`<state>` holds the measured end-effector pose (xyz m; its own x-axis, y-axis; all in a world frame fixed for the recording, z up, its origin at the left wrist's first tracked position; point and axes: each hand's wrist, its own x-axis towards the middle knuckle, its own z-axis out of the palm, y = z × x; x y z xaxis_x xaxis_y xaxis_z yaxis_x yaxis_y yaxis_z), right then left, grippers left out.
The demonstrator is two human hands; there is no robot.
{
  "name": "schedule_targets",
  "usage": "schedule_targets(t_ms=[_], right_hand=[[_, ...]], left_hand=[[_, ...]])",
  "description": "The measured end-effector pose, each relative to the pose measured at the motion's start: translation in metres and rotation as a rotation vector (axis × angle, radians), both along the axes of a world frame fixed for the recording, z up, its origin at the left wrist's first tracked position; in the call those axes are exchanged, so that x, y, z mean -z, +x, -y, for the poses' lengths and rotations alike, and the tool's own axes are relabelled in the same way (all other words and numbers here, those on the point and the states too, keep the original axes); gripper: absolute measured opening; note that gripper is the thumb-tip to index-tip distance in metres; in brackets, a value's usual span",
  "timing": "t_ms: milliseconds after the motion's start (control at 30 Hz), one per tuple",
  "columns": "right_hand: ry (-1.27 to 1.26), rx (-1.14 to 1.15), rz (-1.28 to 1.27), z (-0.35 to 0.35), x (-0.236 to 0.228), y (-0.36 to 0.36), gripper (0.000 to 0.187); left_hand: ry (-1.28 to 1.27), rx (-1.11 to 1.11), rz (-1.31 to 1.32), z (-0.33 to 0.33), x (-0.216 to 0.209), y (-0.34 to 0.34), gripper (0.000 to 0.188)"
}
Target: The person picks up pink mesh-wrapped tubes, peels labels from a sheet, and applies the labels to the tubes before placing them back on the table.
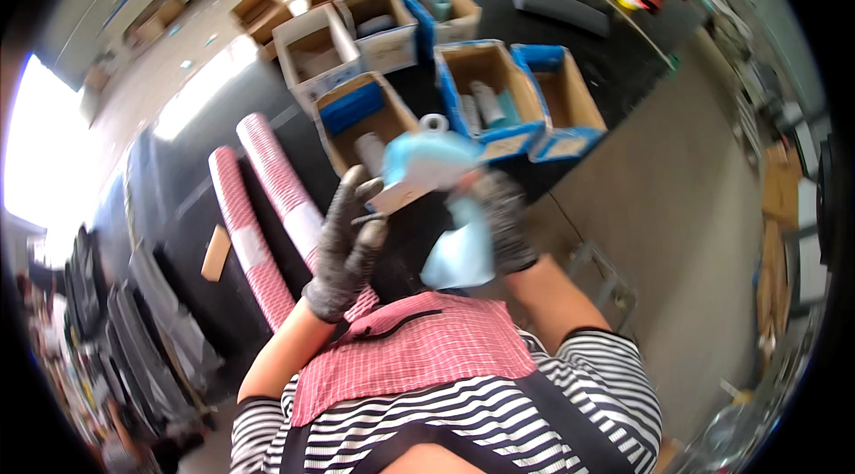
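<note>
In front of me my right hand (503, 216), in a grey knit glove, grips a light blue sheet-like strip (463, 251). Motion blurs the strip; one part hangs below the hand and another light blue part arches above it. My left hand (343, 247), gloved alike, is raised with its fingers apart and nothing seen in them. Its fingertips are close to the near edge of an open cardboard box (337, 126) with a blue inner flap. That box holds a pale roll (370, 151). A small white roll (434, 123) stands beside it.
Two red-and-white patterned rolls (249, 233) lie on the black table (191, 251) at left, near a tan block (215, 253). More open boxes (490, 91) stand at the far side. A grey roll (561, 9) lies beyond them. Dark fabric rolls (165, 305) are at far left.
</note>
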<state>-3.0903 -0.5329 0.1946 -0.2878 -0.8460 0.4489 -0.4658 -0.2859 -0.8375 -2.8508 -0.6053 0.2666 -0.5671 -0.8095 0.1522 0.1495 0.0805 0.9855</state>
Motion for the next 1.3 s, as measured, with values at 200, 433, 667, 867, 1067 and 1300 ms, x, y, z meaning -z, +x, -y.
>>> schedule_targets(t_ms=[200, 433, 667, 867, 1067, 1300], right_hand=[[0.301, 0.737, -0.196, 0.005, 0.033, -0.271, 0.054], [0.742, 0.81, -0.612, 0.042, 0.068, -0.309, 0.059], [0.365, 0.193, -0.13, -0.029, 0.076, -0.059, 0.024], [1.5, -0.154, -0.565, -0.208, 0.174, 0.026, 0.03], [1.225, -0.215, -0.598, -0.098, 0.137, 0.077, 0.05], [0.495, -0.232, -0.51, 0.12, 0.097, 0.275, 0.097]], left_hand=[[0.061, -0.097, 0.26, 0.001, 0.031, 0.035, 0.04], [0.295, -0.414, 0.269, -0.033, 0.09, 0.124, 0.031], [0.379, -0.628, 0.303, -0.047, 0.1, 0.186, 0.029], [-0.108, -0.71, 1.157, -0.005, 0.14, 0.261, 0.079], [0.295, -0.62, 1.224, 0.047, 0.155, 0.258, 0.125], [0.299, -0.568, 1.201, 0.074, 0.15, 0.262, 0.136]])
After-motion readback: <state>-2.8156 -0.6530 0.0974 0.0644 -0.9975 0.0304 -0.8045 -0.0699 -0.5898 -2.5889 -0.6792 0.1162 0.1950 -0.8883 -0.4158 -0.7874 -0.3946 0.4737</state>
